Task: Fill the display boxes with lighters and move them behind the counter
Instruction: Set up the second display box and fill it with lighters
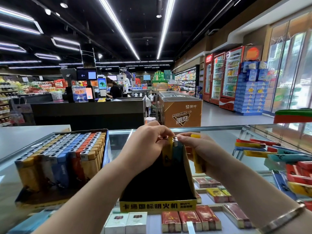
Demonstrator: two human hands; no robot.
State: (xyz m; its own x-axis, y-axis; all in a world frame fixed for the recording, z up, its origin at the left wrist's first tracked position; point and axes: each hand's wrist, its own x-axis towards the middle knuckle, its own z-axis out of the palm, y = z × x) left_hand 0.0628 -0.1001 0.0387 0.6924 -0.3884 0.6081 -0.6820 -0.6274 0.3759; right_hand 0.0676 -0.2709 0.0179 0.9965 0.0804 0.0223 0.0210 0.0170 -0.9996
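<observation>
A nearly empty black display box (pixel 157 186) with a yellow front strip stands on the glass counter (pixel 219 137) before me. At its back wall stand a yellow lighter (pixel 168 152) and a teal lighter (pixel 178 154). My left hand (pixel 145 146) pinches the top of the yellow one. My right hand (pixel 199 149) grips another yellow lighter (pixel 196 163) in its palm while its fingertips touch the top of the teal one. A full display box (pixel 62 159) of lighters in several colours stands to the left.
Loose lighters (pixel 276 152) in red, yellow, blue and teal lie piled on the glass at the right. Cigarette packs (pixel 190 218) show beneath the glass. Beyond the counter are a checkout desk (pixel 87 108) with a person, an orange freezer (pixel 182 110) and drink fridges (pixel 224 78).
</observation>
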